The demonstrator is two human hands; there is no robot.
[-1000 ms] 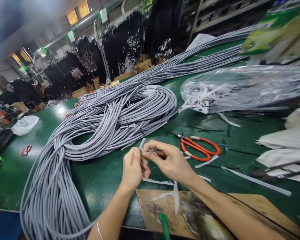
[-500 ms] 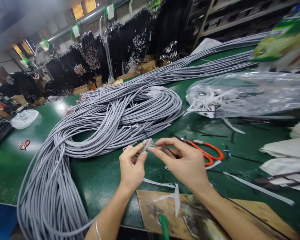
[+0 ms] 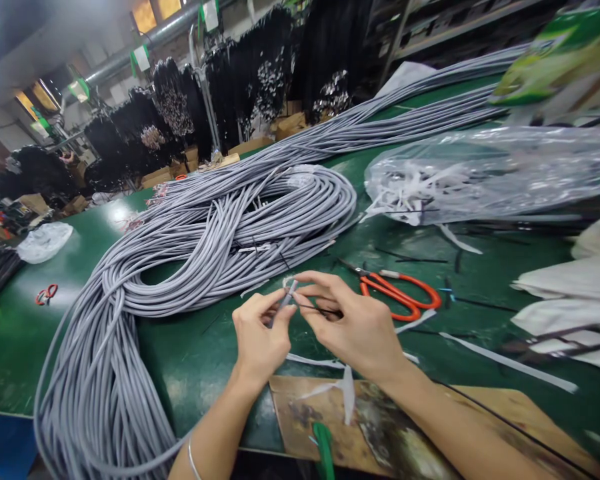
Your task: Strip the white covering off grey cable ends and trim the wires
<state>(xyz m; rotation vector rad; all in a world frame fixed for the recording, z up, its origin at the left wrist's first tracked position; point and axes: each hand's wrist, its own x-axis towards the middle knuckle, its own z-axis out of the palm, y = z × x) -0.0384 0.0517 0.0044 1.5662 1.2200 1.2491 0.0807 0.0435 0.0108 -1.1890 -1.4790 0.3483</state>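
No word, number or brand can be read in this view. On the green and yellow package (image 3: pixel 545 67) at the upper right, there seems to be a pale printed mark within the green part, but it is too blurred for telling its letters. At the upper left, three white sheets with green edges hang one after another: the nearest sheet (image 3: pixel 211 15) at the top border, the middle sheet (image 3: pixel 141 57), and the farthest sheet (image 3: pixel 80 89). All three are too small and unsharp for reading.
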